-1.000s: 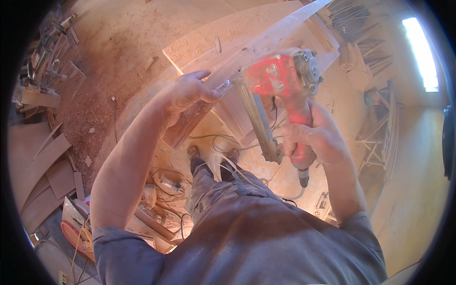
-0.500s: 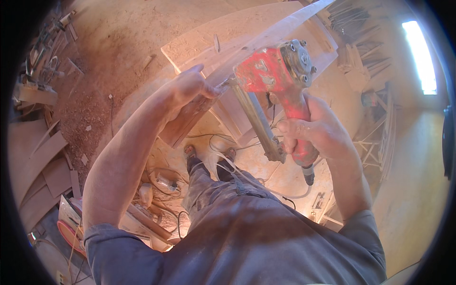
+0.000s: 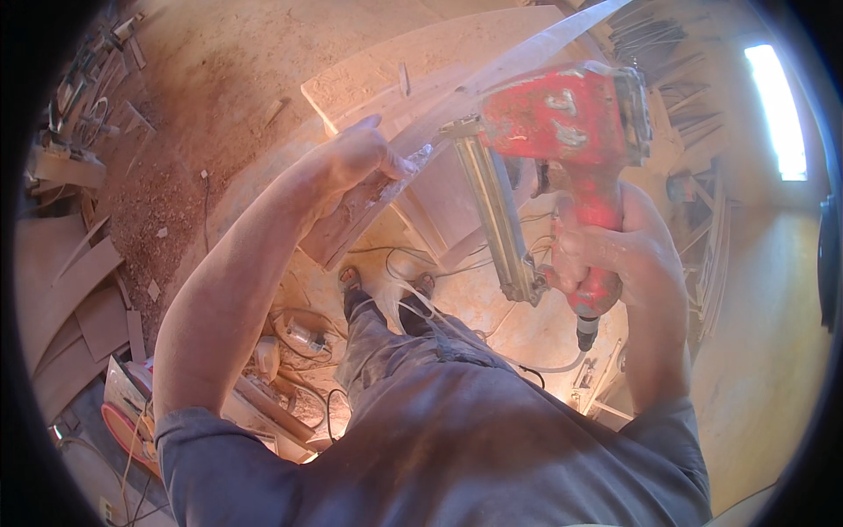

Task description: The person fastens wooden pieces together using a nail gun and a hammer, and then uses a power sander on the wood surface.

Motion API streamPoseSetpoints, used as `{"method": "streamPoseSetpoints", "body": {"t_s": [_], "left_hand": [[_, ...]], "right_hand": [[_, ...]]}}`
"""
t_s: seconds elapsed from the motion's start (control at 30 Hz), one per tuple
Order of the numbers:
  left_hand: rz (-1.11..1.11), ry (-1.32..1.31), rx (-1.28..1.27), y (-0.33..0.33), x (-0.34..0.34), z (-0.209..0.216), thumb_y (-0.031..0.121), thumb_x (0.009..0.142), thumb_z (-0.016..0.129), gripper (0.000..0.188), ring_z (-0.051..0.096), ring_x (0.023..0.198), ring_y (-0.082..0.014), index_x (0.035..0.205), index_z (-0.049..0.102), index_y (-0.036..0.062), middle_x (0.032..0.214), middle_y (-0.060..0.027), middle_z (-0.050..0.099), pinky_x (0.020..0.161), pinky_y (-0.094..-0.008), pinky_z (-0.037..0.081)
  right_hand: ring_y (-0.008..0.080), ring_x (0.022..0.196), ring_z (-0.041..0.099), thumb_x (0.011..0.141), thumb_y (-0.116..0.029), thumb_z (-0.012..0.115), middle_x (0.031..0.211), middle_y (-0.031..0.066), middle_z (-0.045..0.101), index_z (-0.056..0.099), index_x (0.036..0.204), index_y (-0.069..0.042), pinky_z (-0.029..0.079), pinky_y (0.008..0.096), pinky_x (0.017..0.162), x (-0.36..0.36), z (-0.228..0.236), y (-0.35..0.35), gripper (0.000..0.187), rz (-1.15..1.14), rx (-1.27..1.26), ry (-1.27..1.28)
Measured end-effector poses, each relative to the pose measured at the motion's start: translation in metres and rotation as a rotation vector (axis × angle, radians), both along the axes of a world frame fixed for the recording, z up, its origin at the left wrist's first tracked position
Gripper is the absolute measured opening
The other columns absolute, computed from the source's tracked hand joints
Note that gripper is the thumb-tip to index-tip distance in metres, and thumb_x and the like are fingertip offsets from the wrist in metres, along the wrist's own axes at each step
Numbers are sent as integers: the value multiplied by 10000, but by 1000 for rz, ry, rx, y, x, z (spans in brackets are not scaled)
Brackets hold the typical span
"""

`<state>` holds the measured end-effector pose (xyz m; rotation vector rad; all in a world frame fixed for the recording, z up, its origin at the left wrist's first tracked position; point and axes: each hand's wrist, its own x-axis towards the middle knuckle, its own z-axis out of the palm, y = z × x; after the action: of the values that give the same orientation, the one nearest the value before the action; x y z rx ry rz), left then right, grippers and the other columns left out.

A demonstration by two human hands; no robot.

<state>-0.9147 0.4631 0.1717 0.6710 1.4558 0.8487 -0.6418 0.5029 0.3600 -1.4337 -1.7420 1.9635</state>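
My right hand (image 3: 637,250) is wrapped round the handle of a worn red nail gun (image 3: 553,114). Its long metal magazine (image 3: 493,206) slants down toward my body, and a hose fitting (image 3: 587,332) sticks out below the grip. My left hand (image 3: 356,162) grips the edge of a reddish wooden board (image 3: 342,235), thumb on its upper face. A whitish patch lies on the board by the thumb tip. The gun's nose (image 3: 460,128) is to the right of that thumb; whether it touches wood is hard to tell.
Large pale wooden panels (image 3: 378,79) lie beyond the board. A pale hose (image 3: 536,360) and dark cords cross the floor near my feet. Curved offcuts (image 3: 66,281) are stacked at left, and wood strips (image 3: 645,39) lean at far right.
The nail gun in my right hand has moved right, away from my left thumb, and has turned so its side shows more. My left hand keeps its place on the board.
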Motion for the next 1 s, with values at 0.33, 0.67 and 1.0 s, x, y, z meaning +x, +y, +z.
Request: {"method": "streamPoseSetpoints", "body": {"t_s": [0.33, 0.67, 1.0], "left_hand": [[10, -69, 1, -9, 1, 14, 62, 779, 727, 1024, 614, 1166, -318, 1600, 120, -15, 1377, -299, 523, 980, -414, 501], [15, -106, 9, -9, 2, 10, 102, 773, 740, 1067, 604, 1184, -316, 1612, 87, 16, 1402, -277, 520, 1003, -434, 486], [-107, -12, 102, 0, -7, -11, 266, 747, 811, 1124, 281, 1497, -347, 1551, 135, -135, 1603, -301, 266, 1204, -395, 225]], "right_hand": [[154, 553, 609, 840, -9, 662, 696, 77, 610, 516, 1122, 22, 545, 382, 596, 0, -11, 1, 319, 78, 11, -140], [151, 527, 556, 861, -4, 665, 649, 82, 608, 496, 1220, 43, 514, 366, 581, -11, -24, 5, 399, 149, -7, -161], [157, 536, 581, 849, 11, 670, 654, 89, 612, 519, 1144, 29, 532, 371, 583, -12, -24, 6, 331, 140, 7, -199]]}}
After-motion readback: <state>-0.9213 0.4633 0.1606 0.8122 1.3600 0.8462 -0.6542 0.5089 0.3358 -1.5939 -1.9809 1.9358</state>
